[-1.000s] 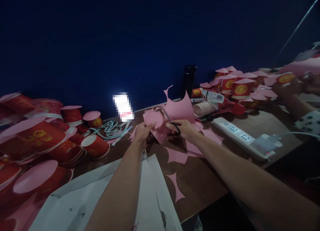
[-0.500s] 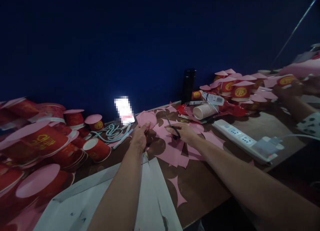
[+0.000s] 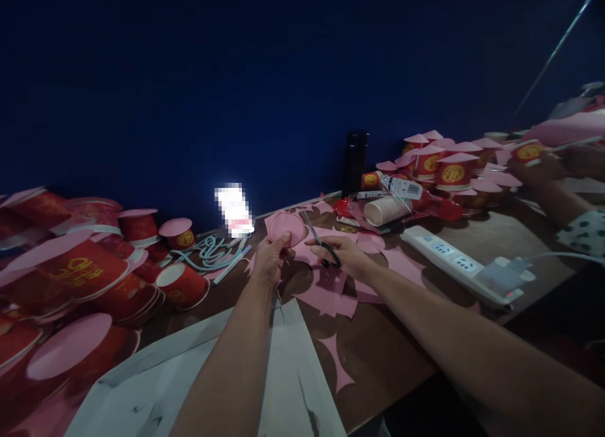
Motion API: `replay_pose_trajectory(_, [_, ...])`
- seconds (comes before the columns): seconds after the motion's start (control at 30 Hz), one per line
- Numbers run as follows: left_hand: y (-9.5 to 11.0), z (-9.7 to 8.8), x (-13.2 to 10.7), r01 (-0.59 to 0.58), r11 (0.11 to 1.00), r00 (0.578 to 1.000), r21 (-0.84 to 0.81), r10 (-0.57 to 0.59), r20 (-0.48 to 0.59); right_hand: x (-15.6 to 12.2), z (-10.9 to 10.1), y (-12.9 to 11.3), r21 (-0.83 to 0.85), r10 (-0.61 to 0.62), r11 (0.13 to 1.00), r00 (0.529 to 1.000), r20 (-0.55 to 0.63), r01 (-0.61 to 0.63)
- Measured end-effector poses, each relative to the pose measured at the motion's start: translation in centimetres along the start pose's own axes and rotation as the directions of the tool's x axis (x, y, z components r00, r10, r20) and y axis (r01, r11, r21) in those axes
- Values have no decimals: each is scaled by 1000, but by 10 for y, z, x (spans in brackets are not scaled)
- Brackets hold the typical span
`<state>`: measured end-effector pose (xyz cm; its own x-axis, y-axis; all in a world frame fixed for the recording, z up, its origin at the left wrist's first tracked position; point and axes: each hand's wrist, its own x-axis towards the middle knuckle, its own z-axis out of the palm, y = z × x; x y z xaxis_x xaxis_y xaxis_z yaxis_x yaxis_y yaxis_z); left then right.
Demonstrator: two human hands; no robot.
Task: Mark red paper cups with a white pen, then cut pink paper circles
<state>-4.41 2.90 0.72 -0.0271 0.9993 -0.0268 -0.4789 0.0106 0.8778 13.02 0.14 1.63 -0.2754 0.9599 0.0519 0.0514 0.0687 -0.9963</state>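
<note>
Closed around the lower edge of a piece of pink paper [image 3: 286, 227], my left hand [image 3: 270, 258] keeps it raised over the table, thumb on top. A round outline shows on that paper; whether a cup lies beneath it is hidden. My right hand [image 3: 347, 255] grips dark-handled scissors [image 3: 326, 246], fingers in the loops. Their blades appear parted and point up and left, just right of the pink paper. Pink paper offcuts [image 3: 326, 289] lie under both hands.
Red paper cups with pink paper discs [image 3: 89, 267] crowd the left; more capped cups [image 3: 454, 172] stand right. Also present are a lit phone [image 3: 234, 210], a coiled cable [image 3: 208, 251], a black bottle [image 3: 355, 163], stacked cups [image 3: 385, 211], a power strip [image 3: 449, 260] and another person's hand [image 3: 539, 166].
My left hand has shifted slightly right with the pink paper, closer to the scissors. The scissor blades look more parted and have turned a little. The other person's hand has moved slightly left.
</note>
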Motion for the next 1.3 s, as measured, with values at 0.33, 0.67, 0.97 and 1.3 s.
replay_pose_trajectory(0.33, [0, 3, -2, 17, 998, 1000, 64, -17, -1, 2, 0, 4, -4, -12, 1000, 1000, 8, 12])
replay_pose_trajectory(0.67, [-3, 2, -1, 39, 994, 999, 97, -39, 0, 1, 1, -1, -50, -8, 999, 1000, -12, 7])
replay_pose_trajectory(0.97, [-5, -1, -1, 34, 994, 999, 107, -36, 21, 3, -1, 6, 13, -24, 1000, 1000, -3, 24])
replay_pose_trajectory(1.3, [-5, -1, -1, 37, 994, 999, 107, -40, 26, 4, 0, 4, -4, -20, 1000, 1000, -22, 20])
